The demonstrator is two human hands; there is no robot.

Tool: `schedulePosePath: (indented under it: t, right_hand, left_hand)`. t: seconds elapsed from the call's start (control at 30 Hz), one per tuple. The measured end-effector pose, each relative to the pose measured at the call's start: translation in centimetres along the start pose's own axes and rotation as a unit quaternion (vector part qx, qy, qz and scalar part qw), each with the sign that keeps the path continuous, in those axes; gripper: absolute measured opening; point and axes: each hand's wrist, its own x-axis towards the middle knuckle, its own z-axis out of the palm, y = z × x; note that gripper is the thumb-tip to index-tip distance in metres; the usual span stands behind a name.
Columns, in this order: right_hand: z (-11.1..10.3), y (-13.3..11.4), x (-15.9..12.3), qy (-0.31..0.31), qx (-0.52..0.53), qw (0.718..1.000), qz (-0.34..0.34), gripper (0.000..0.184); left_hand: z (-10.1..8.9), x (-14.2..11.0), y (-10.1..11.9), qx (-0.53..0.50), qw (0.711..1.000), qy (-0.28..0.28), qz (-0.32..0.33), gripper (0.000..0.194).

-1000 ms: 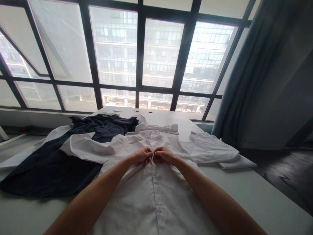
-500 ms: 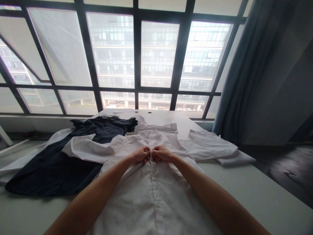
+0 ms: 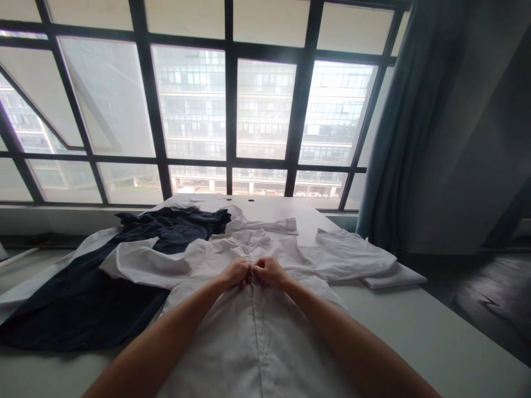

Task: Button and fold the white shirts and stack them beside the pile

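A white shirt [image 3: 224, 342] lies front up on the table, its collar pointing toward the window and its sleeves spread to both sides. My left hand [image 3: 237, 273] is closed on the front edge of the shirt, below the collar. Right beside it, my right hand [image 3: 269, 272] pinches the other side of the same front opening. The fingertips of both hands nearly meet at the centre line. Whether a button is between them is too small to tell.
A dark navy shirt [image 3: 91, 298] lies at the left, partly under the white sleeve. Folded white cloth [image 3: 394, 276] is at the right on the white table [image 3: 398, 326]. Windows stand behind, with a grey-blue curtain [image 3: 398, 166] at the right.
The view has tilted up slightly, so everything sits lower in the picture. Both hands stay closed at the shirt's front, with only a small shift of the fingers.
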Motion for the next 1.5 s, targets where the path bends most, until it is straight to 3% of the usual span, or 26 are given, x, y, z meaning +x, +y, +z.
schedulePosePath:
  t: [0.2, 0.47, 0.67, 0.87, 0.97, 1.07, 1.17, 1.27, 1.37, 1.43, 1.5]
  right_hand:
    - [0.0, 0.2, 0.0, 0.018, -0.055, 0.997, -0.05, 0.018]
    - [-0.3, 0.4, 0.1, 0.007, -0.035, 0.999, -0.025, 0.018]
    - [-0.7, -0.4, -0.3, -0.029, 0.035, 0.998, 0.033, 0.026]
    - [-1.1, -0.6, -0.4, -0.06, 0.07, 0.995, 0.035, 0.029]
    - [-1.3, -0.7, -0.2, -0.068, 0.079, 0.993, 0.052, 0.029]
    - [-1.2, -0.8, -0.2, -0.071, 0.08, 0.992, 0.06, 0.026]
    - [-0.9, -1.0, -0.5, -0.058, 0.022, 0.997, 0.046, 0.023]
    - [-1.0, -1.0, -1.0, 0.047, -0.108, 0.993, -0.022, 0.018]
    - [-2.0, -0.7, -1.6, 0.132, -0.306, 0.937, -0.105, 0.013]
    - [-3.0, -0.4, -1.8, 0.11, -0.404, 0.901, -0.11, 0.02]
    - [-4.0, -0.3, -2.0, 0.068, -0.448, 0.886, -0.098, 0.029]
  left_hand:
    - [0.2, 0.1, 0.0, 0.012, 0.999, 0.03, -0.024, 0.045]
    - [0.1, 0.3, -0.2, -0.015, 0.999, 0.03, -0.034, 0.038]
    - [-0.5, 0.2, -0.5, 0.012, 1.0, -0.016, 0.022, 0.032]
    - [-1.4, 0.3, -0.5, 0.084, 0.993, -0.065, 0.055, 0.029]
    - [-1.8, 0.1, -0.1, 0.17, 0.981, -0.046, 0.083, 0.025]
    - [-2.1, -0.4, 0.2, 0.295, 0.947, 0.015, 0.128, 0.024]
    - [-2.0, -0.7, -0.1, 0.402, 0.898, 0.112, 0.14, 0.021]
    - [-1.8, -0.7, -0.8, 0.457, 0.866, 0.152, 0.132, 0.029]
    - [-1.8, -0.5, -1.6, 0.481, 0.863, 0.126, 0.091, 0.047]
    - [-2.1, -0.4, -2.1, 0.484, 0.869, 0.09, 0.059, 0.055]
    - [-2.9, -0.4, -2.4, 0.478, 0.875, 0.058, 0.056, 0.059]
